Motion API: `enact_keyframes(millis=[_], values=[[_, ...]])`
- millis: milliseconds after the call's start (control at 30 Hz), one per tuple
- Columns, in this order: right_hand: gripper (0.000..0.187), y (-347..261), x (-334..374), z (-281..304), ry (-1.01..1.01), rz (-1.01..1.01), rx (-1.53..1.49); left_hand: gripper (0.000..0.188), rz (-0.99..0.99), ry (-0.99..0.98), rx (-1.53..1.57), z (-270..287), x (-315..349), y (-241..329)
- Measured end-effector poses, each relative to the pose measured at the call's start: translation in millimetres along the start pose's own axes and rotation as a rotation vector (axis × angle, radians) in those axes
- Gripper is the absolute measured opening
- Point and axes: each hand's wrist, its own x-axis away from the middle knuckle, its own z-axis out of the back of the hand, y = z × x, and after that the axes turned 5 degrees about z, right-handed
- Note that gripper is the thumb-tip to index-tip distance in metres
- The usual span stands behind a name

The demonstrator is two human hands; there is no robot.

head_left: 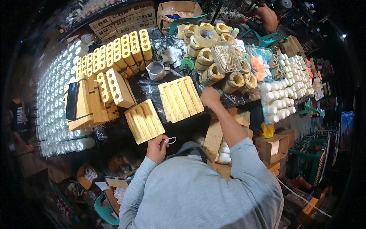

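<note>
Two yellowish mold halves with long parallel grooves lie face up on the dark table: a left half (145,121) and a right half (182,99). My left hand (157,149) is closed by the near edge of the left half, pinching a thin white cord (172,140) that curls out in a loop. At the right edge of the other half, my right hand (210,96) is curled with its knuckles up. Its fingertips, and whatever they grip, are hidden. A metal pitcher (156,71) of grey liquid stands behind the halves.
Closed yellow molds (110,53) stand in a row at back left, with a phone (72,101) on nearer blocks. Round hollow molds (206,57) carry a tape roll (206,36) and a box of sticks (227,56). White candles (63,103) crowd the left; a person (265,19) sits far right.
</note>
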Motion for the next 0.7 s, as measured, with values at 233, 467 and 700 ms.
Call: enact_keyframes(millis=[233, 467, 700], values=[[0.04, 8.1, 50.4, 23.1, 0.03, 0.027, -0.223, 0.009, -0.115, -0.015, -0.001, 18.0, -4.8, 13.7], [0.042, 7.6, 209.6, 10.7, 0.036, 0.016, -1.459, 0.004, -0.331, 0.077, -0.071, 38.2, -9.1, 15.3], [0.035, -105.4, 320.4, 2.7, -0.155, 0.129, -1.358, 0.012, -0.616, 0.189, -0.226, 44.4, -33.9, 10.5]])
